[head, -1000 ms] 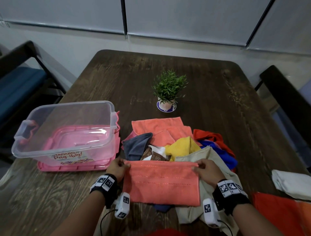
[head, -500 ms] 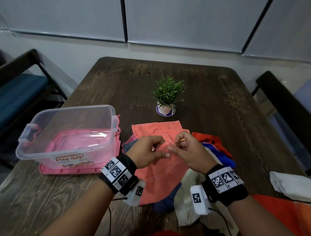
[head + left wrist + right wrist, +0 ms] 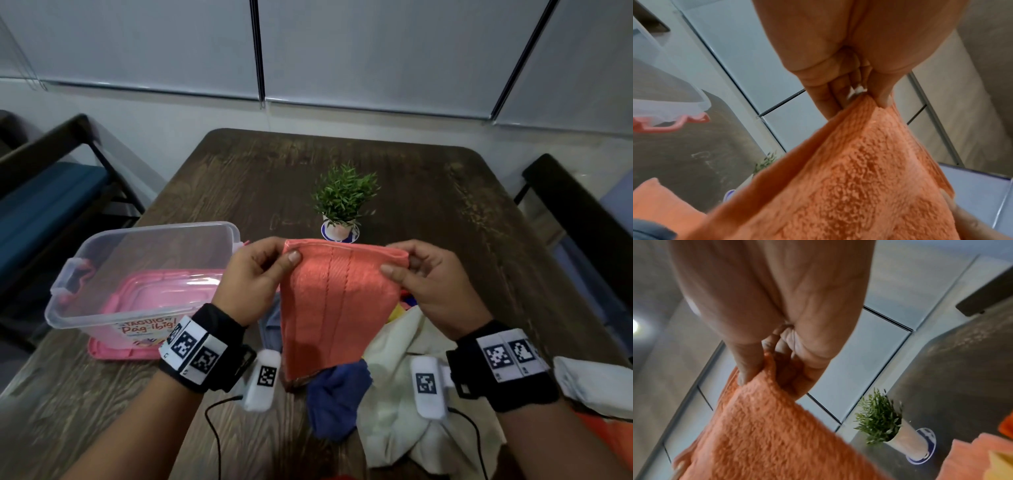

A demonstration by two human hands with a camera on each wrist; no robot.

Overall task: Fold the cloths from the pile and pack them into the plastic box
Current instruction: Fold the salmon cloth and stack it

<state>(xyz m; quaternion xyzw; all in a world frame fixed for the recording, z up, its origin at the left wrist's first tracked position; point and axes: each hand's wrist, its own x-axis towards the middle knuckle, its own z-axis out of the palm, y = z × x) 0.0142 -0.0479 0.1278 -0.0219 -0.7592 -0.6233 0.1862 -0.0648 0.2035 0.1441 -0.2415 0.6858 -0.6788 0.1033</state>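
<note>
Ahead, the plastic box (image 3: pixel 113 274) sits open on the table's (image 3: pixel 445 212) left. Above the pile (image 3: pixel 404 370), my orange cloth (image 3: pixel 335 301) hangs lengthwise downward, my left hand (image 3: pixel 255 277) and right hand (image 3: pixel 435 284) pinching its top corners.

You hold the folded orange cloth (image 3: pixel 337 301) upright above the pile (image 3: pixel 394 370), right of the empty plastic box (image 3: pixel 144 274).
</note>
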